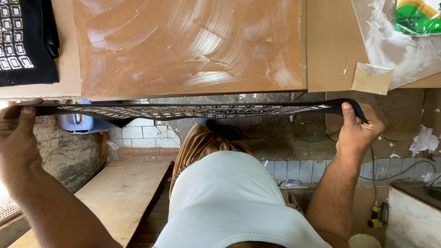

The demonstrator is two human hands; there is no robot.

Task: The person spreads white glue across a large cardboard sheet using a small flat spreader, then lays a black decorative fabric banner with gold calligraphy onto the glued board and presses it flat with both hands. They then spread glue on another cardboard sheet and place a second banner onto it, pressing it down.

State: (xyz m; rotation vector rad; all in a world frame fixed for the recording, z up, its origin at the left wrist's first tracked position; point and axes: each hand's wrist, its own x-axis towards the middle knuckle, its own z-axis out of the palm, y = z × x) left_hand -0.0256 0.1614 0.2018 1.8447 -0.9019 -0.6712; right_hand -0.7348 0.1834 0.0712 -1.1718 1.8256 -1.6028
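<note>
A brown board table [188,46] is filling the upper part of the frame, its surface streaked with whitish smears. At its upper left corner a black cloth piece [25,41] with rows of shiny square studs is lying flat. At the upper right a torn clear plastic sheet [395,46] is lying under a green and yellow packet [418,16], with a small tan card [371,79] just beside it. Below the table edge, white floor tiles [138,133], a plank [121,195] at lower left and a blue cable [395,172] at lower right are showing.

The left hand [18,138], at the left edge of the frame, is closing thumb over fingers on one end of a long black studded strip [193,110]. The right hand [358,131], at the right, is pinching the other end with thumb on top. The strip is stretching taut between them, just in front of the table's near edge, level across the middle of the frame.

A pale blue container [78,123] is sitting below the strip at left; its contents cannot be told.
</note>
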